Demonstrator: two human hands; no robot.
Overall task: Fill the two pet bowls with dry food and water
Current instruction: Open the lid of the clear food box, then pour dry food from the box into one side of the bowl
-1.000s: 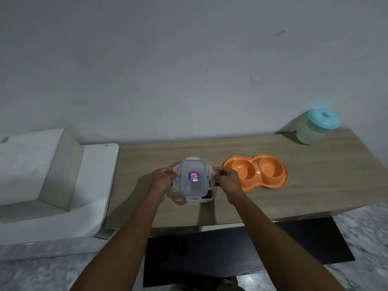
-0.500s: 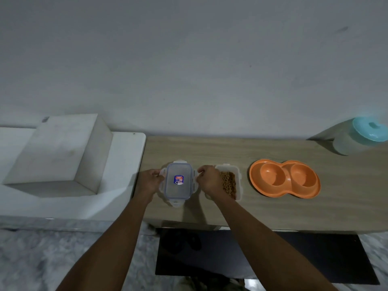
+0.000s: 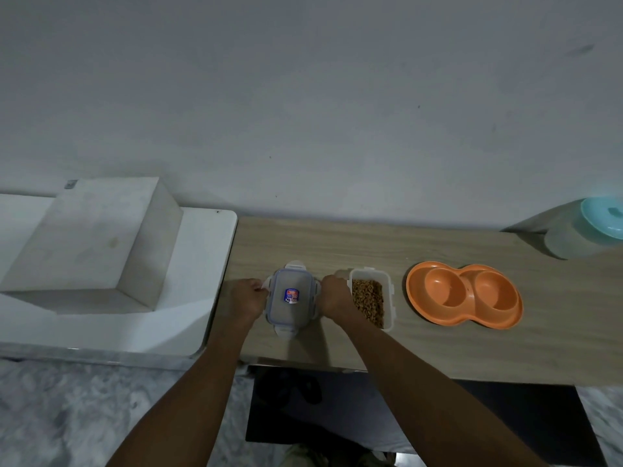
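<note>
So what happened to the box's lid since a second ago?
The lid came off the food container and moved left, next to it. The left hand and right hand still hold its sides. The dry food now shows. The orange double bowl stays empty, the jug untouched.

Your left hand (image 3: 249, 299) and right hand (image 3: 337, 296) are bare; so are your left forearm (image 3: 202, 382) and right forearm (image 3: 421, 375), uncovered right down to the lower edge of view. Low between them shows a scrap of pale khaki cloth (image 3: 303, 455); it is too dim to tell which garment.
</note>
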